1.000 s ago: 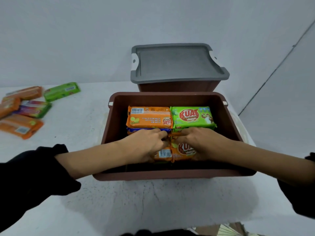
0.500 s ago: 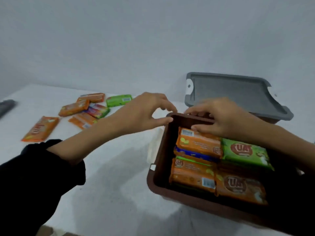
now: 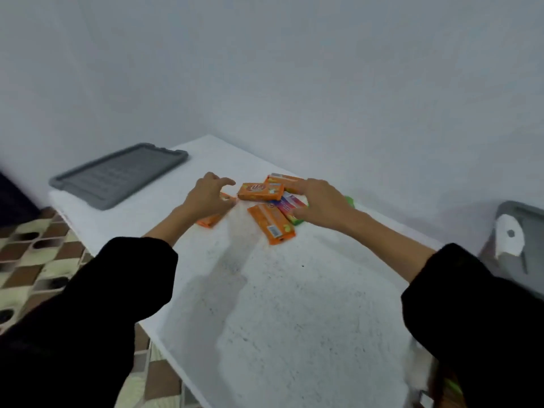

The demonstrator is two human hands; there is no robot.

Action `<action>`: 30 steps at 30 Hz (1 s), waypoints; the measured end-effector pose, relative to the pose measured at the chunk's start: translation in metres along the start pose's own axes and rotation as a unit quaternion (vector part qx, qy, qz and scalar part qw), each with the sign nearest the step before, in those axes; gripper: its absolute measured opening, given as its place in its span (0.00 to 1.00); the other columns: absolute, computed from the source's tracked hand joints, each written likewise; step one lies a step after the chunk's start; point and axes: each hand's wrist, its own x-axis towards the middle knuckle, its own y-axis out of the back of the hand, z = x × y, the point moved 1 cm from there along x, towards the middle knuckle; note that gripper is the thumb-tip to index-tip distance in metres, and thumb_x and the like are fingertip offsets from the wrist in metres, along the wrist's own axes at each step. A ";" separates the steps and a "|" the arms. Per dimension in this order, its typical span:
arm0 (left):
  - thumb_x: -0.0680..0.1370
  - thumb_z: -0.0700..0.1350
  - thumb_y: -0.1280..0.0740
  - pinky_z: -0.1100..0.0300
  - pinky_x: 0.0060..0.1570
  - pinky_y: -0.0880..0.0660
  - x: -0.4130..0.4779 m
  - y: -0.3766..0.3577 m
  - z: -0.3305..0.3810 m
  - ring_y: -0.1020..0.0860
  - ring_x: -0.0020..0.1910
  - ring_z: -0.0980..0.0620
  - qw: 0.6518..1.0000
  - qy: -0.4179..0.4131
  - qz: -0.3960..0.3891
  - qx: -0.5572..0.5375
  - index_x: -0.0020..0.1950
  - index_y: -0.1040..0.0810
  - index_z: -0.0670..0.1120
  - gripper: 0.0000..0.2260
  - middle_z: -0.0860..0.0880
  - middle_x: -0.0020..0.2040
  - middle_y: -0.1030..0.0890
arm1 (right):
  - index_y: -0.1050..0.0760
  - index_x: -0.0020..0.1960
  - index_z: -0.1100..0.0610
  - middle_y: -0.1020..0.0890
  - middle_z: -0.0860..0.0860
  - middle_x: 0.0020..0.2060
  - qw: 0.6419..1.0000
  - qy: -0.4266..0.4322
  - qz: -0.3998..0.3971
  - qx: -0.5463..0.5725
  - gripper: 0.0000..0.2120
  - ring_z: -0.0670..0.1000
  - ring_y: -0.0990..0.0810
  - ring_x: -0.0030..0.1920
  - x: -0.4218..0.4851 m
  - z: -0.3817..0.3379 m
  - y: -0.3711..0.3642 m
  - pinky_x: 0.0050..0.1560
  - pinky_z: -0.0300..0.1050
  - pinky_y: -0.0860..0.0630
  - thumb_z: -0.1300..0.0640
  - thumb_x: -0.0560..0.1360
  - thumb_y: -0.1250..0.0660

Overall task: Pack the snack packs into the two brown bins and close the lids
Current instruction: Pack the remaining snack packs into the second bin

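Both arms, in black sleeves (image 3: 88,304), reach fwd over the white speckled desk (image 3: 279,304) to a loose heap of snack packs near its far side. Left hand (image 3: 210,195): palm down, fingers spread & half-curled, gripping nothing, over a flat orange foil pack (image 3: 209,222) poking out beneath it. Right hand (image 3: 321,205): palm down, fingers nearly straight, lying on a pink-and-blue striped pack (image 3: 290,205), w/ a green pack (image 3: 350,201) just behind. Betw. the hands: an orange logo pack (image 3: 260,192) and, nearer, an orange barcode pack (image 3: 272,221). A flat grey plastic lid (image 3: 117,175) lies far left on the desk.
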 end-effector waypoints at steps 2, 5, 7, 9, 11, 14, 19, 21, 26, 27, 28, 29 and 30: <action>0.75 0.49 0.34 0.50 0.65 0.36 0.010 -0.012 -0.021 0.36 0.68 0.41 0.999 0.049 -0.019 0.009 0.71 0.33 0.50 0.24 0.39 0.66 0.32 | 0.31 0.68 0.47 0.25 0.52 0.65 0.999 0.010 -0.035 -0.007 0.25 0.55 0.26 0.64 0.028 -0.002 -0.031 0.58 0.47 0.25 0.50 0.71 0.37; 0.76 0.53 0.35 0.49 0.69 0.40 0.021 -0.030 -0.039 0.43 0.72 0.38 0.994 0.095 -0.046 0.012 0.75 0.41 0.52 0.29 0.37 0.71 0.40 | 0.40 0.73 0.49 0.31 0.59 0.68 0.989 -0.033 -0.127 -0.074 0.29 0.60 0.32 0.67 0.057 0.000 -0.076 0.62 0.52 0.30 0.44 0.75 0.38; 0.76 0.54 0.34 0.49 0.69 0.40 0.029 -0.041 -0.046 0.42 0.72 0.38 0.994 0.084 -0.060 0.024 0.75 0.42 0.53 0.31 0.36 0.72 0.39 | 0.48 0.76 0.49 0.40 0.61 0.72 0.980 -0.059 -0.159 -0.102 0.31 0.63 0.41 0.72 0.062 0.002 -0.100 0.68 0.55 0.37 0.42 0.77 0.42; 0.76 0.53 0.34 0.49 0.68 0.38 0.032 -0.049 -0.051 0.38 0.69 0.37 0.995 0.058 -0.070 0.045 0.74 0.41 0.54 0.29 0.37 0.70 0.36 | 0.53 0.76 0.47 0.47 0.62 0.74 0.980 -0.069 -0.134 -0.127 0.28 0.64 0.47 0.73 0.058 0.002 -0.116 0.70 0.60 0.43 0.46 0.80 0.45; 0.77 0.51 0.35 0.47 0.68 0.37 0.033 -0.051 -0.052 0.38 0.68 0.36 0.993 0.047 -0.083 0.075 0.74 0.41 0.56 0.27 0.39 0.71 0.37 | 0.53 0.76 0.47 0.48 0.62 0.74 0.982 -0.063 -0.109 -0.142 0.27 0.65 0.48 0.73 0.056 0.005 -0.124 0.71 0.61 0.42 0.54 0.81 0.47; 0.78 0.51 0.37 0.46 0.68 0.37 0.033 -0.046 -0.052 0.38 0.67 0.37 0.985 0.029 -0.122 0.116 0.74 0.43 0.59 0.27 0.41 0.72 0.39 | 0.51 0.76 0.44 0.46 0.61 0.75 0.982 -0.040 -0.119 -0.144 0.29 0.65 0.45 0.73 0.051 0.009 -0.125 0.71 0.59 0.41 0.61 0.79 0.46; 0.74 0.47 0.30 0.53 0.63 0.34 0.021 -0.031 -0.057 0.32 0.63 0.40 0.977 -0.004 -0.189 0.099 0.73 0.38 0.58 0.30 0.41 0.67 0.33 | 0.46 0.75 0.44 0.41 0.58 0.73 0.983 -0.009 -0.146 -0.114 0.28 0.65 0.42 0.71 0.029 0.010 -0.114 0.69 0.56 0.38 0.61 0.78 0.44; 0.74 0.48 0.30 0.54 0.62 0.34 0.014 -0.028 -0.057 0.31 0.63 0.41 0.976 -0.014 -0.200 0.084 0.72 0.36 0.58 0.29 0.42 0.66 0.32 | 0.47 0.75 0.44 0.37 0.60 0.71 0.981 -0.011 -0.165 -0.101 0.28 0.63 0.41 0.71 0.026 0.010 -0.108 0.69 0.53 0.38 0.53 0.78 0.40; 0.75 0.50 0.32 0.56 0.55 0.32 -0.002 -0.033 -0.048 0.29 0.58 0.45 0.990 -0.023 -0.112 0.083 0.71 0.33 0.56 0.25 0.42 0.61 0.28 | 0.48 0.75 0.44 0.34 0.61 0.68 0.987 -0.041 -0.137 -0.072 0.30 0.61 0.38 0.68 0.024 0.002 -0.113 0.64 0.51 0.35 0.47 0.77 0.39; 0.74 0.50 0.31 0.57 0.49 0.32 -0.005 -0.032 -0.046 0.28 0.54 0.47 0.992 -0.018 -0.092 0.083 0.70 0.31 0.56 0.25 0.44 0.56 0.26 | 0.47 0.75 0.45 0.30 0.60 0.65 0.988 -0.032 -0.132 -0.069 0.29 0.58 0.35 0.65 0.024 0.002 -0.111 0.59 0.46 0.32 0.49 0.77 0.39; 0.73 0.51 0.30 0.58 0.43 0.34 -0.009 -0.029 -0.044 0.29 0.50 0.50 0.994 -0.011 -0.079 0.078 0.68 0.29 0.56 0.24 0.47 0.51 0.26 | 0.46 0.75 0.46 0.26 0.57 0.59 0.988 -0.024 -0.137 -0.063 0.29 0.54 0.32 0.58 0.024 0.002 -0.107 0.50 0.39 0.33 0.51 0.77 0.39; 0.71 0.52 0.29 0.60 0.40 0.36 -0.012 -0.027 -0.040 0.31 0.47 0.52 0.995 -0.005 -0.071 0.069 0.67 0.27 0.56 0.24 0.48 0.48 0.27 | 0.45 0.75 0.47 0.23 0.52 0.49 0.988 -0.022 -0.142 -0.054 0.30 0.50 0.32 0.51 0.023 0.003 -0.100 0.40 0.33 0.37 0.52 0.77 0.38; 0.70 0.52 0.28 0.60 0.38 0.37 -0.014 -0.024 -0.036 0.31 0.46 0.53 0.996 -0.002 -0.065 0.063 0.66 0.26 0.56 0.24 0.49 0.46 0.27 | 0.44 0.75 0.48 0.27 0.46 0.39 0.988 -0.026 -0.145 -0.042 0.31 0.46 0.33 0.44 0.021 0.003 -0.092 0.34 0.33 0.42 0.52 0.76 0.36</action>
